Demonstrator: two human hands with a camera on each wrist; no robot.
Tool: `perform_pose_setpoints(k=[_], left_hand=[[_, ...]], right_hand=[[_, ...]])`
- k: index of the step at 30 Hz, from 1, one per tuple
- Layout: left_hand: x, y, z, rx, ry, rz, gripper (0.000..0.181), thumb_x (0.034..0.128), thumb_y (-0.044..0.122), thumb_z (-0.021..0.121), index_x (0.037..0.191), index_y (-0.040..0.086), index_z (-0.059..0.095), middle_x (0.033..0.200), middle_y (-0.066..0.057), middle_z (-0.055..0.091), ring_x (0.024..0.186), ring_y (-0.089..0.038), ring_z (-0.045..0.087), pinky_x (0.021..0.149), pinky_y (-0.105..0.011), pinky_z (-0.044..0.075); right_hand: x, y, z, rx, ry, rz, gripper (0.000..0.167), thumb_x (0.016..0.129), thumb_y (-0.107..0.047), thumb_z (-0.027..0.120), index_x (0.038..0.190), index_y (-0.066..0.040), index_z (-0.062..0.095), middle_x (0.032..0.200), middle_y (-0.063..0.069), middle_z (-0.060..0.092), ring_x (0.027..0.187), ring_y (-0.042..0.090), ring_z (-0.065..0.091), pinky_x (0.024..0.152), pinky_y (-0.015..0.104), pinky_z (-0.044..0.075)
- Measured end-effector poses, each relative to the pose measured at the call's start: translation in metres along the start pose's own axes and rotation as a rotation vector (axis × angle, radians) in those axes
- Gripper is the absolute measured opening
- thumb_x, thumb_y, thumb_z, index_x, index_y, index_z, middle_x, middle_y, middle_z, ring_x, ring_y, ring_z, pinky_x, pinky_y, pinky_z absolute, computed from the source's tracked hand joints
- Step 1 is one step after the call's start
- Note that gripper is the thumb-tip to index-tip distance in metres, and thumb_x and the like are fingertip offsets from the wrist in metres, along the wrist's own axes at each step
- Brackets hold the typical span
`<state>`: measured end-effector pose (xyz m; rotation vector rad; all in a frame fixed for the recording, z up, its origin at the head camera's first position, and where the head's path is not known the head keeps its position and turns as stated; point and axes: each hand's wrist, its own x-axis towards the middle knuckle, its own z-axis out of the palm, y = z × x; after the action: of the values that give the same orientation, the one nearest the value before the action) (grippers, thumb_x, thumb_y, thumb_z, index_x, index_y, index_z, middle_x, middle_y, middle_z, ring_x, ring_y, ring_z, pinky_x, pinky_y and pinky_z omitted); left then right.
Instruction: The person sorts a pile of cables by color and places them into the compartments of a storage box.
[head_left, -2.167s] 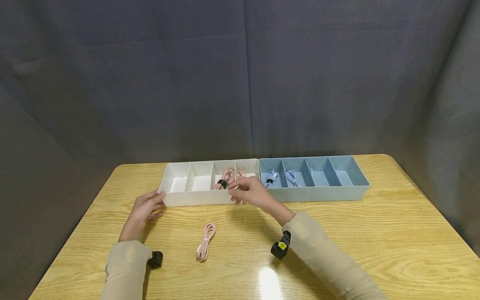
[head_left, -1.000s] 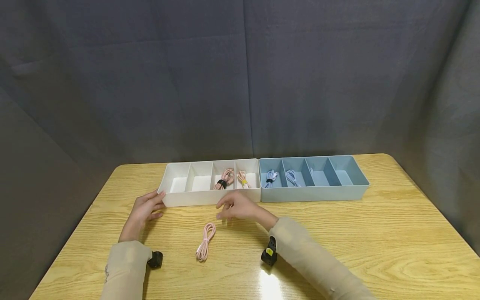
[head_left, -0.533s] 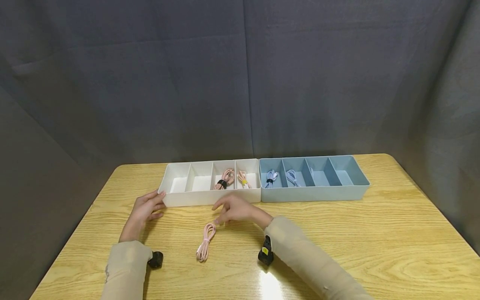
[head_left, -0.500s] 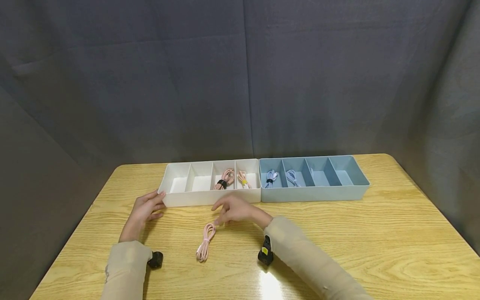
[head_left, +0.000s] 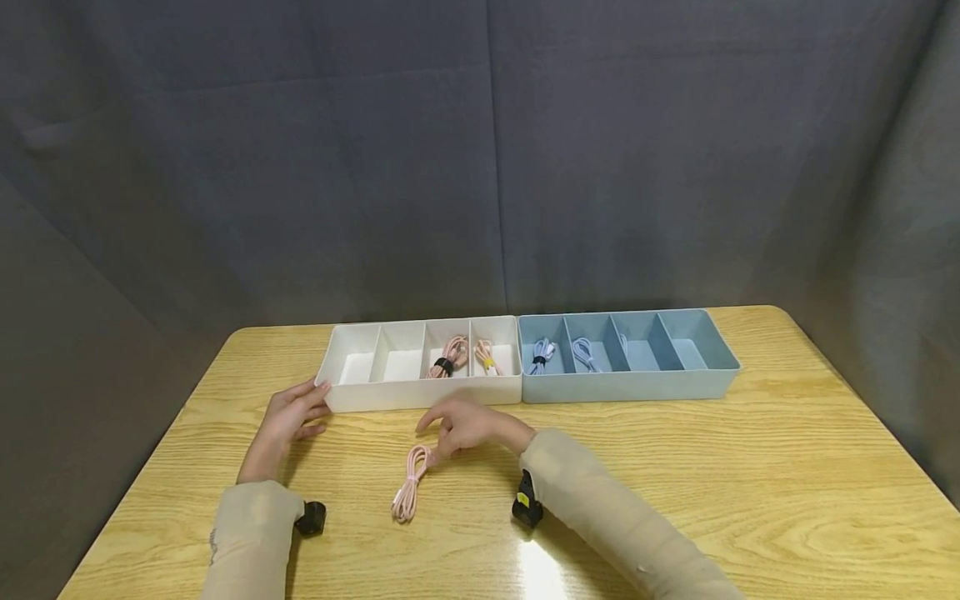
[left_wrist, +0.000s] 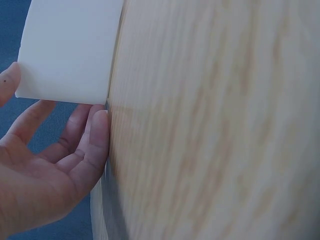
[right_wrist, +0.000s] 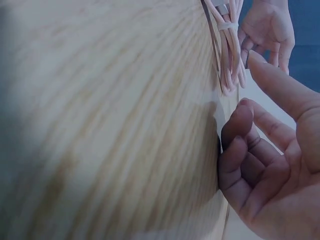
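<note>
A coiled pink cable lies on the table in front of the white box. My right hand hovers low at the cable's upper loop. Its thumb and index finger are spread and the other fingers bend loosely. In the right wrist view a gap shows between the fingers and the pink cable; the head view leaves contact unclear. At the front left corner of the white divided box, my left hand touches the rim and end wall with relaxed fingers. The left wrist view shows that hand beside the box wall.
A pink cable with a black strap and one with a yellow band lie in separate compartments of the white box. Abutting it on the right, a blue divided box holds blue cables. A dark curtain hangs behind the table.
My right hand has come down from the white box's right compartments toward the pink cable on the table, moving left and nearer. The left hand stays at the box's corner.
</note>
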<state>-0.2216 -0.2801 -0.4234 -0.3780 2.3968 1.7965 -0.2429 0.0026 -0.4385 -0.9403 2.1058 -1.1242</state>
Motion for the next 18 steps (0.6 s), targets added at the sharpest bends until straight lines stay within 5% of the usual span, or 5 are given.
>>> perform_pose_setpoints(k=[18], left_hand=[[0.0008,0.0001,0.0015,-0.001,0.014,-0.013,0.066,0.0904,0.041,0.053,0.14,0.003,0.033,0.108,-0.006,0.06,0.088,-0.009,0.059,0.075,-0.029,0.053]], right_hand=[[0.0068,-0.0088,0.0092,-0.146,-0.013,0.107,0.044,0.067,-0.001,0.079,0.109,-0.007,0.066,0.043,-0.006,0.04,0.04,0.005,0.032,0.042,0.017,0.029]])
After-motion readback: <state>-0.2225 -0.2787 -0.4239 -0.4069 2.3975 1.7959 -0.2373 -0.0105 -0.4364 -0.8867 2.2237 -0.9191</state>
